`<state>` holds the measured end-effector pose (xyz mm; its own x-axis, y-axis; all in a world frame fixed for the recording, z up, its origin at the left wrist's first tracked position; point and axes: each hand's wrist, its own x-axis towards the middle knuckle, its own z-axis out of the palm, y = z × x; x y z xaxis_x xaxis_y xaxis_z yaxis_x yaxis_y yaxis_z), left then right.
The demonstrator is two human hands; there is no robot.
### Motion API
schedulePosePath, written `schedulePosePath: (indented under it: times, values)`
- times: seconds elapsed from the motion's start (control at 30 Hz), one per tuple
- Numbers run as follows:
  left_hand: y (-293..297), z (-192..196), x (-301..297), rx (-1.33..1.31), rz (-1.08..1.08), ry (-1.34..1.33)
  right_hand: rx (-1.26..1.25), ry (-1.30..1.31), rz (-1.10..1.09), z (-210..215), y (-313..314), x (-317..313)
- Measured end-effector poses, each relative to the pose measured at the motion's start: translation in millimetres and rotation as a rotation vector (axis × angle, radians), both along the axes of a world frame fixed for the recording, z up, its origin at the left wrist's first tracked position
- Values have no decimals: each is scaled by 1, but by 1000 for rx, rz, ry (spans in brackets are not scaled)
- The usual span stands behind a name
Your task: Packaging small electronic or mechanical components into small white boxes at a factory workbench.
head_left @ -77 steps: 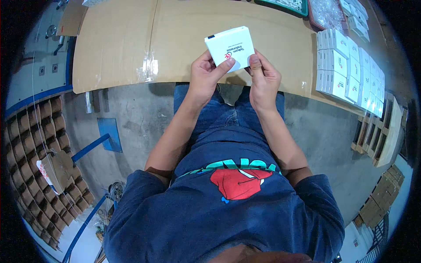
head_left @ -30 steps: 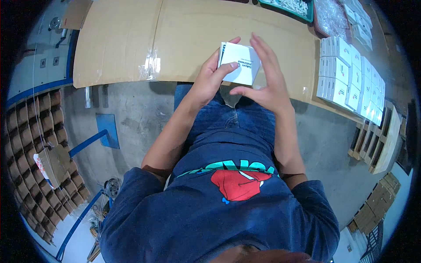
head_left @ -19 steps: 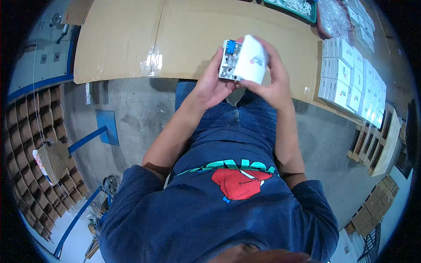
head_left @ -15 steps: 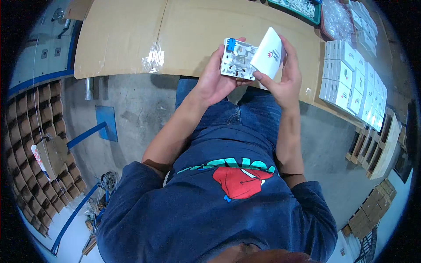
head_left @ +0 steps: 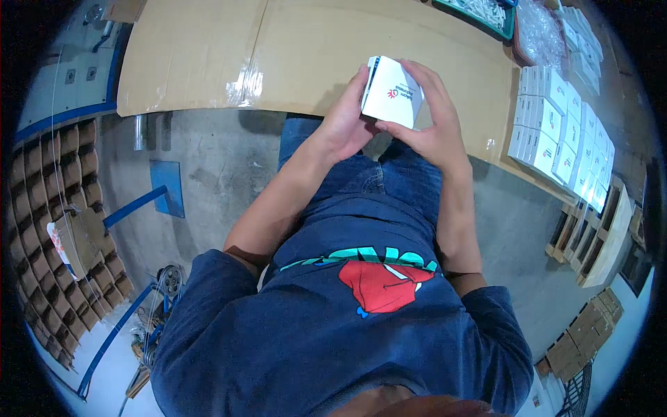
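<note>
Between my two hands is a small white plastic box with a hinged cover (head_left: 393, 94), held over the table's near edge. The cover lies over the base, with a narrow gap along the left side where a bit of blue shows. My left hand (head_left: 349, 119) grips the box from its left and below. From the right, my right hand (head_left: 436, 118) holds the cover, its thumb at the near edge and its fingers along the far right side. The inside of the box is hidden by the cover.
Brown cardboard (head_left: 306, 55) covers the table. Stacked white boxes (head_left: 556, 125) stand at its right end. Beyond them are a green tray (head_left: 479, 15) of small white parts and a red tray of clear plastic bags (head_left: 538, 38). A wooden pallet (head_left: 594, 236) sits on the floor at right.
My right hand has swung the cover leftward down over the base, hiding the parts inside. Both hands have come closer together around the box.
</note>
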<state>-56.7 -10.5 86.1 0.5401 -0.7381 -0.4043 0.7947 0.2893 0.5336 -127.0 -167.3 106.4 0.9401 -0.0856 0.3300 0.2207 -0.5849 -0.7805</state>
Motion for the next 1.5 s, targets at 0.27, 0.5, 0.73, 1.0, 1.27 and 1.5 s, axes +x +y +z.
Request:
schedulePosePath:
  times: [0.27, 0.5, 0.73, 1.0, 1.27, 1.5]
  values:
    - [-1, 0, -1, 12, -3, -9, -5, 3, 4, -2, -1, 1]
    - [1, 1, -1, 12, -13, -40, 24, 12, 45, -1, -1, 3]
    - [0, 1, -4, 77, -2, -111, 11, 36, 38, -2, -3, 3]
    - [7, 3, -3, 48, 5, -124, -49, -8, 31, -3, -7, 4]
    - [13, -6, 4, 154, -15, -476, 173, -75, -131, -2, 5, 7]
    - [20, -16, 8, -24, 107, -430, 241, 244, -81, -11, 0, -8]
